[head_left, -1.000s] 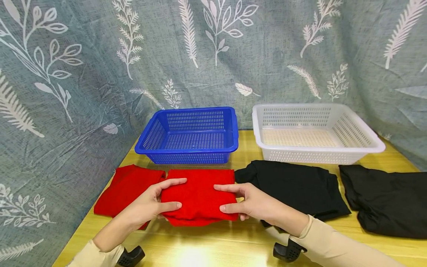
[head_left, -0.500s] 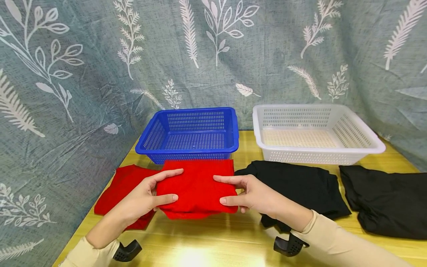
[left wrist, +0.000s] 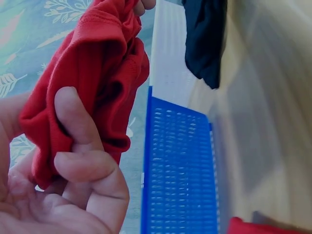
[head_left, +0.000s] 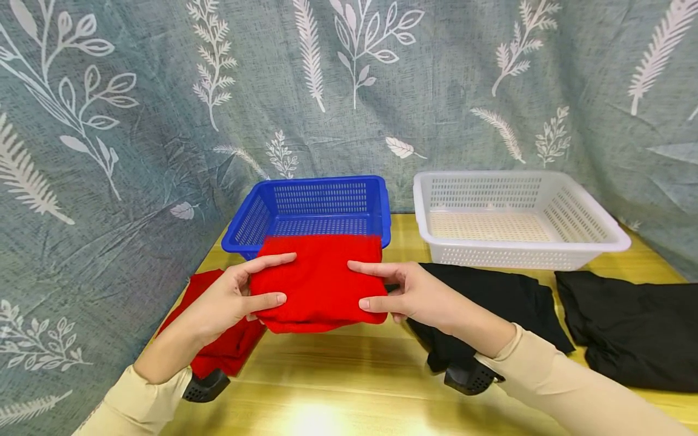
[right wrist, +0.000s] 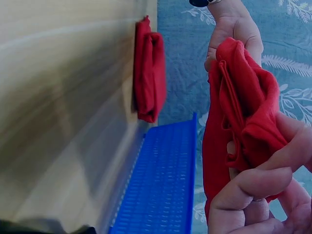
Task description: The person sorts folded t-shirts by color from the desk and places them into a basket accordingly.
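A folded red garment (head_left: 322,278) is held up off the table between both hands, in front of the blue basket (head_left: 311,181). My left hand (head_left: 231,297) grips its left side, thumb and index finger on the face toward me. On the right side my right hand (head_left: 414,297) pinches it the same way. The wrist views show other fingers tucked under the folded layers of the red garment (left wrist: 92,73), (right wrist: 243,107). Its far edge overlaps the basket's front rim in the head view. Another folded red garment (head_left: 229,348) lies on the table under my left forearm.
Beside the blue basket, a white basket (head_left: 523,245) stands at the back right. A black garment (head_left: 491,303) lies beyond my right hand, partly hidden by it. Another black garment (head_left: 638,333) is at the far right. A patterned curtain (head_left: 349,139) hangs behind the wooden table (head_left: 338,387).
Both hands have lifted the folded red garment from the table and carried it forward and up toward the blue basket. The baskets and the other garments have stayed put.
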The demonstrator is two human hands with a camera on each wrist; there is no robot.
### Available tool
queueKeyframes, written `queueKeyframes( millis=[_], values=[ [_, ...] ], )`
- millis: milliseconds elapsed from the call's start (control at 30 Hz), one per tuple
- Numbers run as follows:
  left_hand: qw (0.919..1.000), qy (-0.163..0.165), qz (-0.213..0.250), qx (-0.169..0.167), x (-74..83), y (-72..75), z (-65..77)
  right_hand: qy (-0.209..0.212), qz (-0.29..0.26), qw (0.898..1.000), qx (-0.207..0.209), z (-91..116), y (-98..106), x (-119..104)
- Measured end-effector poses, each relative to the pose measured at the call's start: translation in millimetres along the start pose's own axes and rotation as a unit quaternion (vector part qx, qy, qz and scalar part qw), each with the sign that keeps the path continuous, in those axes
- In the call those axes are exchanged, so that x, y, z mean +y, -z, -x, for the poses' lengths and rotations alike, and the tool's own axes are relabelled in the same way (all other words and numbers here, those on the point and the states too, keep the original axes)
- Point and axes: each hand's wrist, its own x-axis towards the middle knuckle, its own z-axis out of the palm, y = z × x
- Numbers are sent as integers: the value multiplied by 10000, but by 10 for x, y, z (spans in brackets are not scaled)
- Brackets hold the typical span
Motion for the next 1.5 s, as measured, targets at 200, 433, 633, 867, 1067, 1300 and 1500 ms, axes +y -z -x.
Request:
queueKeyframes(
  millis=[200, 433, 633, 867, 1067, 1300, 1500],
  values=[
    [9999, -84, -74, 113, 82, 97, -130, 32, -179, 9998, 52, -119, 100, -60],
    [9997, -82, -38, 221, 143, 244, -350, 107, -181, 9997, 154, -315, 219, -121],
    [9987, -11, -329, 391, 150, 425, -558, 83, -282, 9995, 149, -559, 307, -200],
    [9963, 97, -680, 518, 92, 634, -816, -66, -47, 9996, 267, -913, 393, -224],
    [9961, 246, -643, 546, 41, 739, -1028, -227, -195, 9991, 308, -1157, 460, -200],
    [9944, 331, -854, 536, 9, 827, -1213, -355, -200, 9984, 388, -1391, 501, -207],
    [9911, 398, -1101, 641, -32, 864, -1342, -486, -24, 9975, 517, -1547, 514, -189]
  ],
)
